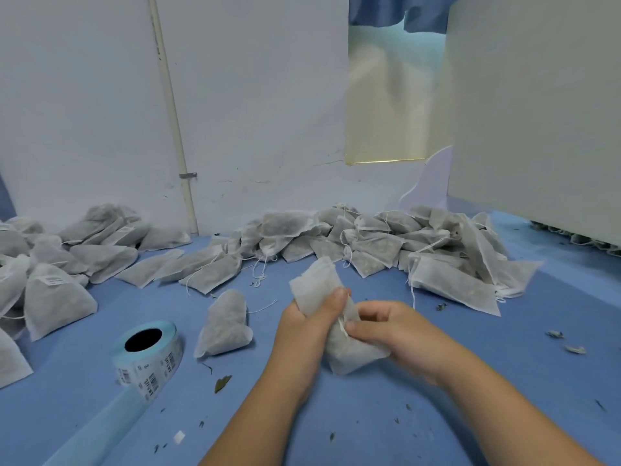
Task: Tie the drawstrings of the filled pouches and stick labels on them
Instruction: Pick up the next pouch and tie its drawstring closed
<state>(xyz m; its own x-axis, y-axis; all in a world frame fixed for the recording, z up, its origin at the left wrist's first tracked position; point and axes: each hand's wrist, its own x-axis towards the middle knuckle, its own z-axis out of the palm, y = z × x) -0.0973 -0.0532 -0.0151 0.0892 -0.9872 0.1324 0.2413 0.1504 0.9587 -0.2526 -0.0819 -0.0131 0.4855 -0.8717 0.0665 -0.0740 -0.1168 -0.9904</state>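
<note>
Pouch (331, 317), middle hidden by both hands' fingers (336, 299), drawstring blurred

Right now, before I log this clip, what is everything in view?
held pouch: one, white-grey, between both hands
loose pouch: one, grey, left of the hands
back pile: many pouches, grey, along the wall
left pile: many pouches, grey, some labelled, far left
label roll: one, pale blue, front left
work surface: one, blue, underneath
pipe: one, white, on the wall
leaf scraps: several, dark, scattered
left hand: one, grips the held pouch
right hand: one, pinches the held pouch
</note>
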